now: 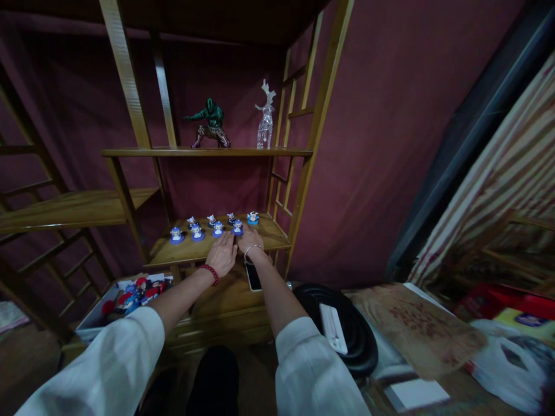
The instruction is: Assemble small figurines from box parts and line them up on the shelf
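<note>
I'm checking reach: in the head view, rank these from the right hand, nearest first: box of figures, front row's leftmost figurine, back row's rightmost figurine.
1. Back row's rightmost figurine: just beyond the right hand.
2. Front row's leftmost figurine: shelf's left side.
3. Box of figures: lower left.

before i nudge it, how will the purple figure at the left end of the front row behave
The figure looks small, so it is probably light. Its wide base suggests it would resist tipping. The shelf looks smooth, so it may slide.
</note>
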`<control>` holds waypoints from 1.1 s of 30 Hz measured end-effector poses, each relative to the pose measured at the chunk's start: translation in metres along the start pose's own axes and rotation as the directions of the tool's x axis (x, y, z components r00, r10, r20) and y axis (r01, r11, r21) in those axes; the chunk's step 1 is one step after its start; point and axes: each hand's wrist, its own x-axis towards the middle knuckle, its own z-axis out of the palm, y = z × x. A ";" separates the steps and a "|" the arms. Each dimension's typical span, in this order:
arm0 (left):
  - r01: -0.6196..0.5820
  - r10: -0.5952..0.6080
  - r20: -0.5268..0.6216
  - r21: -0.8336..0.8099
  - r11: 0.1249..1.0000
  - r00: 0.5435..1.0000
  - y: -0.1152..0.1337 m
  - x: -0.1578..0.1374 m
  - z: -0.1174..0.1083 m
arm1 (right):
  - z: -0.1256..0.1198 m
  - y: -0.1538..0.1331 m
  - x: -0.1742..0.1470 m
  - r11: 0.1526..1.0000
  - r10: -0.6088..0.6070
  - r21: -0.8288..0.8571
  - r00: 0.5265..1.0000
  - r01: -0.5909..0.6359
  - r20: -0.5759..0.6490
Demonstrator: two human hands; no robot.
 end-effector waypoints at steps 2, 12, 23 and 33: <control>0.008 -0.009 0.023 0.027 1.000 1.000 0.000 0.004 0.003 | -0.001 -0.001 -0.001 1.000 0.001 -0.003 1.000 -0.001 0.002; 0.063 -0.074 0.124 0.094 0.994 0.990 0.001 0.009 0.004 | -0.001 -0.002 -0.002 1.000 -0.005 -0.018 1.000 0.006 0.031; -0.016 0.013 0.030 0.082 0.996 0.999 -0.003 0.011 0.000 | -0.001 -0.002 -0.003 1.000 -0.001 -0.029 0.999 0.003 0.041; 0.010 -0.017 0.046 0.141 0.990 0.999 -0.004 0.010 -0.002 | -0.002 -0.002 -0.004 0.999 -0.019 -0.033 0.999 0.021 0.047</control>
